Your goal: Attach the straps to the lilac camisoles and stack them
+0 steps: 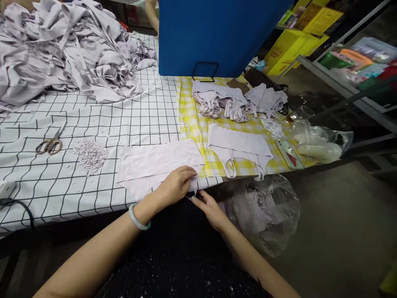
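Note:
A pale lilac camisole top (158,159) lies folded flat at the table's front edge, its lower part hanging toward me. My left hand (176,184), with a pale bangle at the wrist, rests over the right end of this top, fingers bent and closed on its cloth. Just off the table edge, my right hand (211,209) has thumb and forefinger closed on the top's strap end; the exact grip is partly hidden. To the right, a second camisole (240,142) is spread with its two straps dangling over the edge.
Unfolded lilac garments (71,49) are heaped at the back left. Scissors (51,142) lie beside small cloth scraps (91,156). Stacked camisoles (220,97) sit before a blue board (220,37). At the right are a phone (289,154) and plastic bag (319,145). Another person's arm (151,14) shows behind.

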`<state>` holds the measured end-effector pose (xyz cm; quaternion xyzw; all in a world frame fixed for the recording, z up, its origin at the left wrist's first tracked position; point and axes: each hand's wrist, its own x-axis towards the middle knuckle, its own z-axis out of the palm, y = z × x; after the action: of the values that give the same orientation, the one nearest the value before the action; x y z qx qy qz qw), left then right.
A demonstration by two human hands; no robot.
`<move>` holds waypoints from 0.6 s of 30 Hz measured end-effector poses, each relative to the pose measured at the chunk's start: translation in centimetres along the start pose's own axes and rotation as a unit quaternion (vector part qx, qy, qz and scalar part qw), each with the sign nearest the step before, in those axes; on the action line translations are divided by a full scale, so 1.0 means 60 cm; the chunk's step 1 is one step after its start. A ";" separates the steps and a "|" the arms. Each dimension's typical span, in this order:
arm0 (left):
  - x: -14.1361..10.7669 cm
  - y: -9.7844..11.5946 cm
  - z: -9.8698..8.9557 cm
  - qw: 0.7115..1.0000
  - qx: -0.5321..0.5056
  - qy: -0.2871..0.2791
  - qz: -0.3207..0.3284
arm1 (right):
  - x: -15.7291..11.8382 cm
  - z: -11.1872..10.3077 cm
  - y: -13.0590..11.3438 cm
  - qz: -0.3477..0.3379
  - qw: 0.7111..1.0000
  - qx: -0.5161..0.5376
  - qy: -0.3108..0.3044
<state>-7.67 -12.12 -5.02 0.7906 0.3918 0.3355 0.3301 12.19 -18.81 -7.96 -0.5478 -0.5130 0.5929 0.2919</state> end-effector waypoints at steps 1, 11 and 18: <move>0.004 0.001 0.012 1.000 -0.005 -0.019 -0.004 | 0.001 0.003 -0.001 0.006 1.000 0.014 -0.014; -0.006 0.008 0.035 0.999 0.047 -0.025 0.001 | -0.103 -0.133 -0.131 -0.065 0.971 -0.225 -0.058; -0.002 0.006 0.039 0.997 0.064 -0.030 0.013 | -0.064 -0.194 -0.230 -0.071 0.997 0.005 0.013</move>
<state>-5.75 -13.00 -6.10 0.8247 0.3923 0.2900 0.2862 21.12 -14.74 7.65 -0.5165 -0.5434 0.5661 0.3428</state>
